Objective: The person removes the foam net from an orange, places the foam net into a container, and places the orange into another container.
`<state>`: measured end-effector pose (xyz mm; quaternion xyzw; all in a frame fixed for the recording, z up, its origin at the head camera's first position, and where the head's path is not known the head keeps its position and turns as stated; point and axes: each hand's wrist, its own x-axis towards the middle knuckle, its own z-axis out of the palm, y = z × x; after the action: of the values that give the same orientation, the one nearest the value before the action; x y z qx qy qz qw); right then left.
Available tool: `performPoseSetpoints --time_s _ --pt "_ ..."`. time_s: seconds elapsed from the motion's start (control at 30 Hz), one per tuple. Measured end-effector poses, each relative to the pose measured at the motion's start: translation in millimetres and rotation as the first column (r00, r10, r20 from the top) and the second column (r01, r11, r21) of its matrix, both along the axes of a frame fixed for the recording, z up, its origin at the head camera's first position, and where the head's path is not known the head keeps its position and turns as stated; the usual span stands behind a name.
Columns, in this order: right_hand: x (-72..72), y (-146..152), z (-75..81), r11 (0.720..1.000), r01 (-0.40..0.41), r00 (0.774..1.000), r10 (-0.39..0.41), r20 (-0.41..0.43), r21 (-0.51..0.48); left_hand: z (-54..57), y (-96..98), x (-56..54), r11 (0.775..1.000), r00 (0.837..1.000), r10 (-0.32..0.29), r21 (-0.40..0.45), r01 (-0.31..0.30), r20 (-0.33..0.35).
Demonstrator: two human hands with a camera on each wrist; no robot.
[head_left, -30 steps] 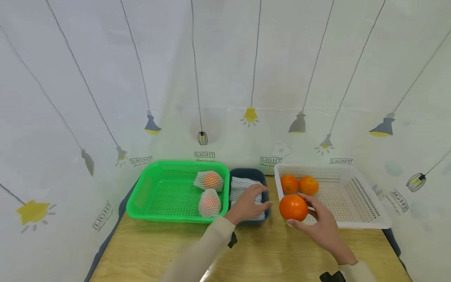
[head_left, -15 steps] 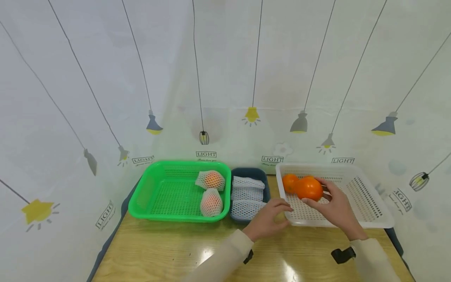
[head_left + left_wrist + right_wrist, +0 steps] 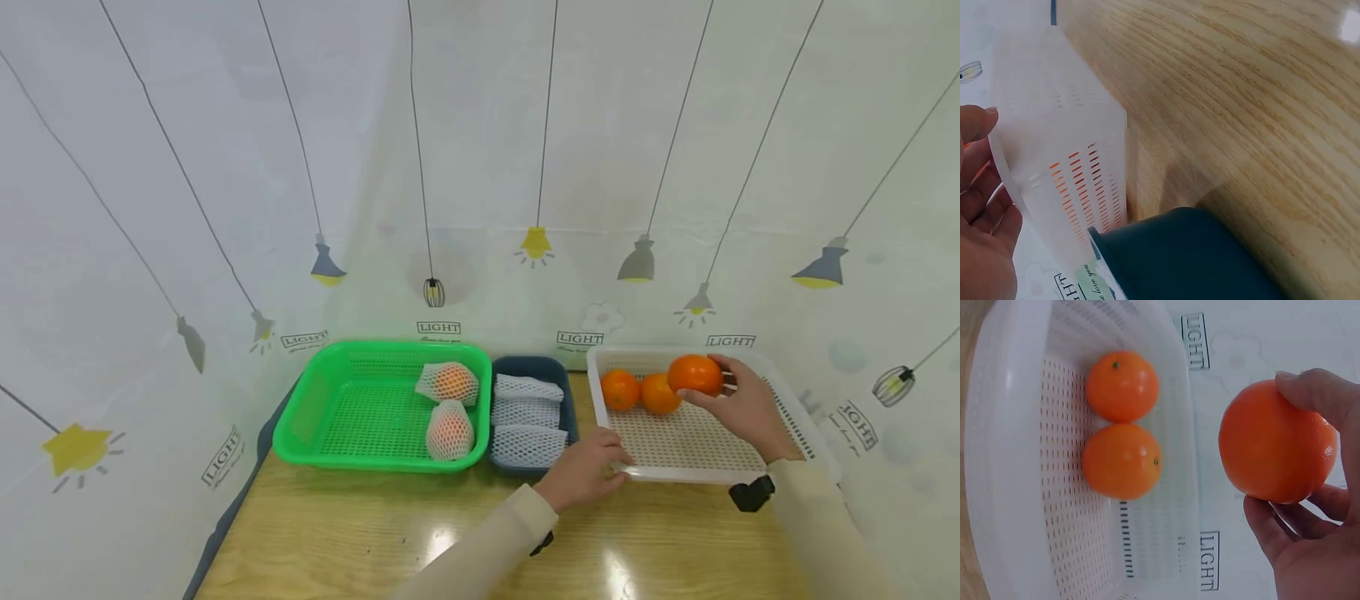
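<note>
My right hand (image 3: 750, 410) holds a shiny reddish orange (image 3: 1275, 442) between thumb and fingers, above the white basket (image 3: 712, 475). Two more oranges lie in that basket: one by its left wall (image 3: 1124, 386), and another beside it (image 3: 1121, 461), touching it. At the basket's near left corner, my left hand (image 3: 587, 468) grips the rim, its thumb and fingertips at the edge in the left wrist view. The wall hides part of its grip. A dark blue bin (image 3: 573, 421) with several white foam net sleeves (image 3: 528, 446) stands just left of the basket.
A green basket (image 3: 300, 454) on the left contains two orange fruits in foam nets, one behind (image 3: 453, 382) and one nearer (image 3: 450, 433). The containers stand on a wooden table (image 3: 360, 533), against a lamp-printed backdrop (image 3: 480, 167).
My right hand has carried the orange rightward and farther back over the white basket, uncovering the other two. My left hand has moved right from above the blue bin to the white basket's corner.
</note>
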<state>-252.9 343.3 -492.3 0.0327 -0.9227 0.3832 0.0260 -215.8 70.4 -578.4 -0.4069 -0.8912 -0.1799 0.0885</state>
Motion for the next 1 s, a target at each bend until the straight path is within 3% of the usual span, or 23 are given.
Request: performPoseSetpoints --time_s 0.27,0.47,0.63,0.8,1.0 --pt "-28.5 23.4 -9.4 0.997 0.065 0.994 -0.067 0.091 0.033 -7.3 1.0 0.8 0.999 1.0 -0.001 0.05 0.001 0.016" --pt "-47.6 41.3 -28.4 0.995 0.102 0.975 -0.103 0.198 0.018 -11.1 1.5 0.2 0.997 1.0 -0.009 0.077 0.007 0.019" --pt "-64.4 54.2 -49.3 0.987 0.15 0.948 -0.161 0.275 0.061 -13.7 2.7 -3.9 0.996 1.0 -0.017 0.084 0.017 -0.004" --pt "-72.1 61.7 -70.7 0.978 0.199 0.914 -0.209 0.348 0.066 -9.6 3.3 -3.5 0.996 1.0 -0.027 0.084 0.027 -0.012" --pt "-73.2 58.3 -77.6 0.982 0.172 0.892 -0.189 0.412 0.077 -3.6 0.2 -1.1 0.996 0.999 -0.022 0.084 0.018 0.045"
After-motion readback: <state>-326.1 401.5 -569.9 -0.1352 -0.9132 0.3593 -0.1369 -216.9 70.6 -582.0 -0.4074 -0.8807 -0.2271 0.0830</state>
